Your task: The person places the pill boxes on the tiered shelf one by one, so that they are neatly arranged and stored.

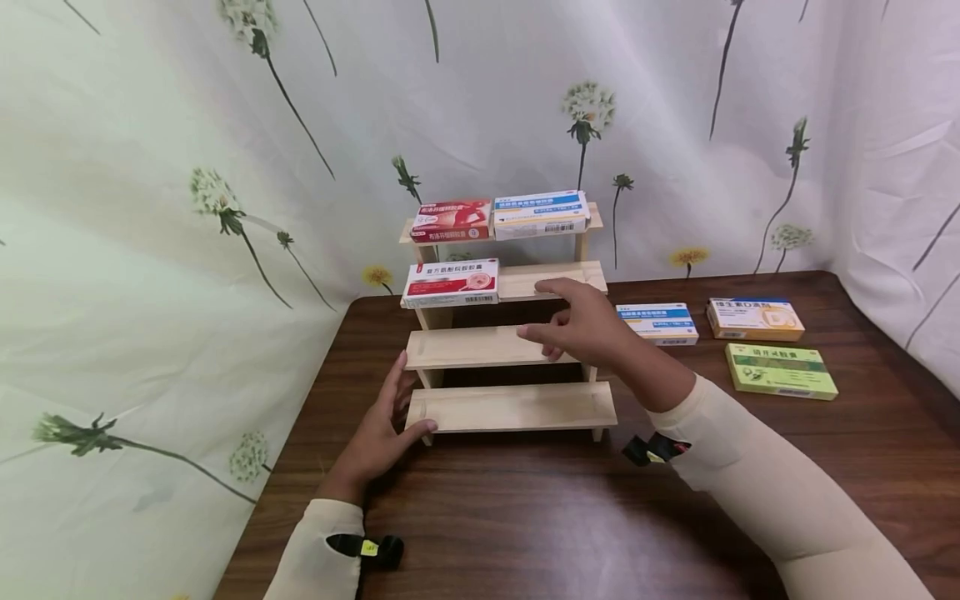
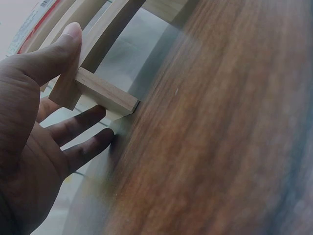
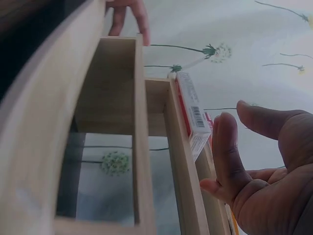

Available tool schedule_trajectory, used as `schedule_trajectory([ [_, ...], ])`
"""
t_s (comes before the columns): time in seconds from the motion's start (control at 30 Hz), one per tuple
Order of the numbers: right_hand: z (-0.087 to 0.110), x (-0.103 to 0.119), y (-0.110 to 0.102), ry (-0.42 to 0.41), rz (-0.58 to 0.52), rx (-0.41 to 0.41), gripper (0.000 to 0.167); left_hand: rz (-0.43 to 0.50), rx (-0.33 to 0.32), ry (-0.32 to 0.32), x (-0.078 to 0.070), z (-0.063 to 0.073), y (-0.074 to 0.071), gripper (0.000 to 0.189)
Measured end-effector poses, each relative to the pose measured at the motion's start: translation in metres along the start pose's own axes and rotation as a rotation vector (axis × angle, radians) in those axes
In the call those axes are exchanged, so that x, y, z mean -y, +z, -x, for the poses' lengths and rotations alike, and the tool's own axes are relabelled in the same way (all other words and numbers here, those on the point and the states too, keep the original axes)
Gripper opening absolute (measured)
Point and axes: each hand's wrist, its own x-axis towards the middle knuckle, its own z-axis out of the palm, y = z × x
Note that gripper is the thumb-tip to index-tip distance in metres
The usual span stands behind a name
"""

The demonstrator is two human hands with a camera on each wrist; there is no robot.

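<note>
Head: left hand touches rack, right hand seemingly above.

Through the head camera I see a dark brown wood-grain table, its far edge running up against a pale hanging cloth. The cloth wraps round the left and right sides too, and I can make out creases on the right. Its print shows white dandelion heads on long green stems, plus small yellow blooms. I get a soft sheen on the tabletop's near part and a greenish tint at left.
</note>
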Motion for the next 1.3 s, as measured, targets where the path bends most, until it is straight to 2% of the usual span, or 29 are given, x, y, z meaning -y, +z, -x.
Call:
schedule_trajectory([
  [0.13, 0.014, -0.017, -0.005, -0.069, -0.003, -0.065, 0.078, 0.007, 0.000, 0.005, 0.000, 0.000, 0.001, 0.117],
  [0.33, 0.037, -0.034, -0.018, -0.232, 0.079, -0.199, 0.072, 0.011, -0.008, 0.007, 0.002, 0.000, 0.002, 0.117],
  [0.57, 0.057, -0.053, -0.030, -0.229, 0.081, -0.226, 0.067, 0.002, -0.008, -0.015, 0.003, 0.002, 0.003, 0.117],
  [0.83, 0.064, -0.085, -0.043, -0.325, 0.109, -0.322, 0.062, -0.008, -0.011, 0.000, 0.003, 0.000, 0.001, 0.117],
  [0.93, 0.067, -0.095, -0.051, -0.308, 0.088, -0.343, 0.061, -0.014, -0.009, -0.003, 0.002, -0.001, 0.001, 0.117],
  [1.1, 0.073, -0.111, -0.069, -0.223, 0.108, -0.347, 0.060, -0.012, -0.005, -0.006, 0.002, -0.001, 0.001, 0.117],
  [1.17, 0.077, -0.120, -0.077, -0.177, 0.146, -0.345, 0.058, -0.010, -0.006, -0.007, 0.002, -0.001, 0.001, 0.117],
  [1.3, 0.087, -0.139, -0.094, -0.047, 0.153, -0.308, 0.054, -0.007, -0.006, -0.010, 0.002, 0.000, 0.001, 0.117],
])
